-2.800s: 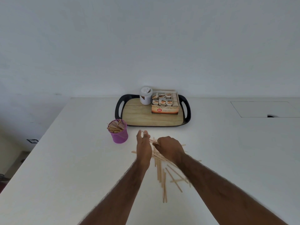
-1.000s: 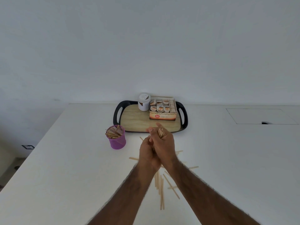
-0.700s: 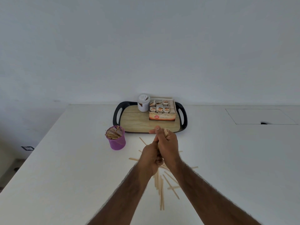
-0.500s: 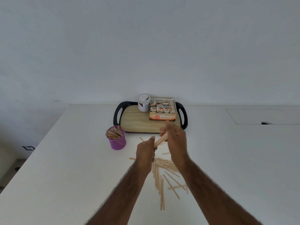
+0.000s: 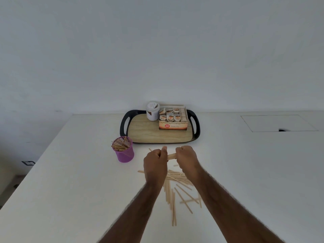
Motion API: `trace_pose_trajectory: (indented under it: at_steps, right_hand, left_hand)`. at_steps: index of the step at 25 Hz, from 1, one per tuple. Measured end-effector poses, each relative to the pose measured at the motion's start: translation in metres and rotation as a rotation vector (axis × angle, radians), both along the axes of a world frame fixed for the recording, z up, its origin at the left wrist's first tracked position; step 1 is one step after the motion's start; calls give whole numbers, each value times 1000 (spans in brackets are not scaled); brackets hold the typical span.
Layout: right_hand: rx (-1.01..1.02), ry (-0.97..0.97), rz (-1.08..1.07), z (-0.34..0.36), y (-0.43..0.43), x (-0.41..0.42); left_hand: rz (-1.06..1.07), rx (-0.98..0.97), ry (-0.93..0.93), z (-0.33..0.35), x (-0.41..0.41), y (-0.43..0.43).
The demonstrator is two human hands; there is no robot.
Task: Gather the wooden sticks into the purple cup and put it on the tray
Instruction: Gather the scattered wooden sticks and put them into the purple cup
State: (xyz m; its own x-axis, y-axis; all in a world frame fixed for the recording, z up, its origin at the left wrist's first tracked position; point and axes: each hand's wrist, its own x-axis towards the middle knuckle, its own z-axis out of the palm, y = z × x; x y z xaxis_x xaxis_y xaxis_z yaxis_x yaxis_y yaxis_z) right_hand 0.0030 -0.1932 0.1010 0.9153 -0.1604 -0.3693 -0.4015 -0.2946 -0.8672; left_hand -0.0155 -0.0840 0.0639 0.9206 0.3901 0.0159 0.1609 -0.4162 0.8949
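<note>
Our left hand (image 5: pixel 155 164) and right hand (image 5: pixel 187 158) both curl around a bundle of wooden sticks (image 5: pixel 171 156), mostly hidden inside our fists. Loose sticks (image 5: pixel 175 187) lie on the table (image 5: pixel 70 190), some covered by our wrists. The purple cup (image 5: pixel 125 154) stands just off the tray (image 5: pixel 154 134).

Pale raw wooden sticks (image 5: pixel 177 179), purple mesh cup (image 5: pixel 124 153), wood-grain tray (image 5: pixel 157 134) with glossy black rim, matt white table (image 5: pixel 70 181).

Txt on box (image 5: pixel 173 126) front too small to read.
</note>
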Motion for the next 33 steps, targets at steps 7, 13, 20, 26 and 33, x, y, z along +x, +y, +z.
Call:
trace_pose_trajectory:
  at_steps: [7,13,20,26,33]
  right_hand:
    - [92,-47,101,0,-6,-2]
    - [204,-144,198,4,-22,1]
    - [214,-109,204,1,-16,1]
    - [7,-169,193,6,-10,15]
    - [-193,-420,300,41,40,60]
  left_hand:
    - [-90,-80,128,1,9,14]
    - [-61,-91,125,-5,8,23]
    - [-75,-42,45,-18,4,35]
    - [13,78,27,-66,-26,69]
    - [-127,711,347,-134,-59,102]
